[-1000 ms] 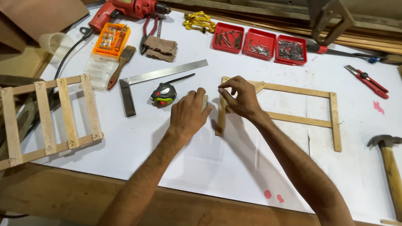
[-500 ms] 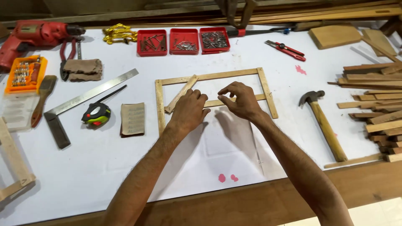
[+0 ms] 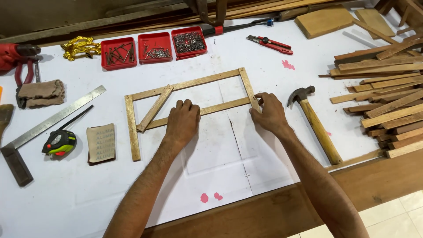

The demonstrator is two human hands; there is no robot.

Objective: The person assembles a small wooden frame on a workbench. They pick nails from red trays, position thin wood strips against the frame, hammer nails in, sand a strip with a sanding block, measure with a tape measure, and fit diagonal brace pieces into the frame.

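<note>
A frame of thin wooden slats (image 3: 132, 128) lies flat on the white-covered workbench (image 3: 211, 176). One loose slat (image 3: 154, 109) lies slantwise across its left end. My left hand (image 3: 181, 122) presses down on the frame's lower long slat near the middle. My right hand (image 3: 269, 113) rests at the right end, fingertips touching the joint where the lower slat meets the short end slat (image 3: 247, 86). A hammer (image 3: 315, 123) with a wooden handle lies just right of my right hand.
Three red trays (image 3: 154, 46) of nails stand at the back. A steel square (image 3: 48, 125), tape measure (image 3: 59, 143), sandpaper piece (image 3: 100, 143), cloth and red drill (image 3: 13, 55) lie left. A pile of wooden slats (image 3: 383, 92) fills the right; a red knife (image 3: 269, 43) lies behind.
The view has swung right, past a second slat frame and an orange box. My right hand has moved along the lower slat to its right end; my left hand stays on the slat.
</note>
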